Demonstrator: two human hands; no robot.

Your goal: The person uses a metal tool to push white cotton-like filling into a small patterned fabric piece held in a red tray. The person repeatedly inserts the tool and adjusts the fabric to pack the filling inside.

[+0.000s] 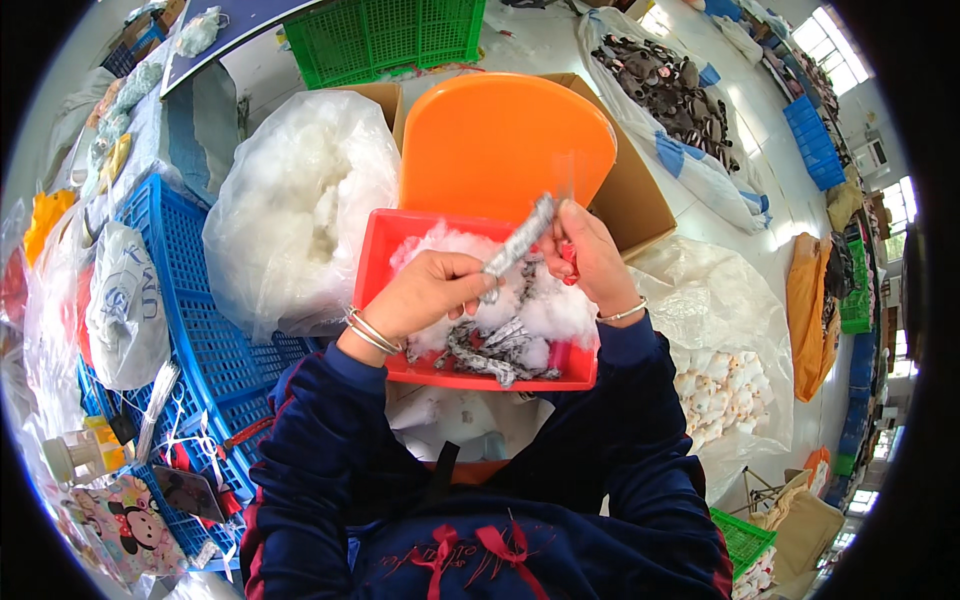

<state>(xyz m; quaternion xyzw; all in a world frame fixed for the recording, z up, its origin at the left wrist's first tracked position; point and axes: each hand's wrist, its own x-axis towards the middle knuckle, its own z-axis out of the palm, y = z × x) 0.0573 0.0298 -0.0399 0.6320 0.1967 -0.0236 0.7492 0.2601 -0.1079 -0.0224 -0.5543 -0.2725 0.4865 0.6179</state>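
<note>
My left hand (pixel 425 295) pinches the lower end of a narrow grey-and-white fabric tube (pixel 523 236), held slanting above a red tray. My right hand (pixel 590 255) is closed around a red-handled tool (pixel 570 262) beside the tube's upper end. A thin, blurred part shows above the fingers, and I cannot make out the tool's kind. Below both hands, the red tray (pixel 374 262) contains fluffy white stuffing (pixel 558 312) and several limp grey-patterned fabric pieces (pixel 490 350).
Behind the tray stands an orange chair (pixel 505 140) against a cardboard box (pixel 632 200). A clear bag of stuffing (pixel 310 205) is at left, by blue crates (pixel 215 300). To the right lies a plastic bag of small white pieces (pixel 722 390). A green crate (pixel 390 40) stands farther back.
</note>
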